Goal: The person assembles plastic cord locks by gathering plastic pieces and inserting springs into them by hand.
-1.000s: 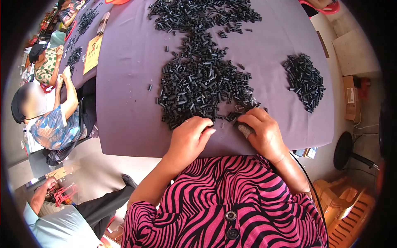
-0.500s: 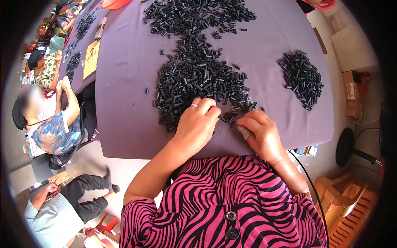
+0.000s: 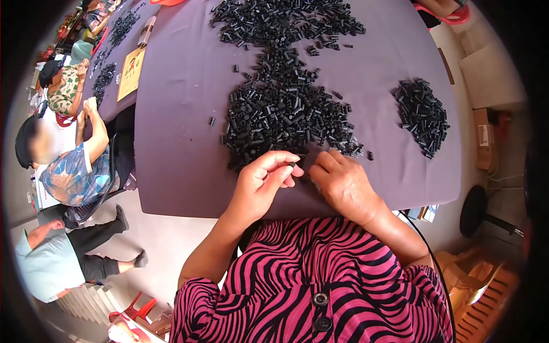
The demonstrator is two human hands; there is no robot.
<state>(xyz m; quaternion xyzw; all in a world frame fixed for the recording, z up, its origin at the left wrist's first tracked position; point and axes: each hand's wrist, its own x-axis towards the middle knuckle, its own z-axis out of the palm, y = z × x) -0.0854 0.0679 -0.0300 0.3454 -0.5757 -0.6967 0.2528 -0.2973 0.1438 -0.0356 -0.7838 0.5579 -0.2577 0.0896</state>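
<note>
Between thumb and index finger, my left hand (image 3: 266, 182) pinches a small black piece (image 3: 293, 164) at the near edge of a big pile of short black cylindrical pieces (image 3: 280, 111). Just to its right is my right hand (image 3: 343, 182), back upward, fingers curled together; whatever its fingertips hold is hidden. The two hands are close but apart. A few tiny clear pieces (image 3: 355, 147) lie at the pile's right edge, beyond my right hand. A separate smaller black pile (image 3: 422, 116) rests on the right of the purple-grey tablecloth (image 3: 183, 126).
Co-workers sit along the left: one in a blue patterned shirt (image 3: 71, 174), another in a camouflage-like shirt (image 3: 64, 94). A person in a light top (image 3: 51, 260) is at the lower left. An orange plastic chair (image 3: 480, 297) stands at the lower right.
My left hand has drawn back from the pile with a black piece showing in its pinch. My right hand has moved left, closer to it. The person at the lower left has moved.
</note>
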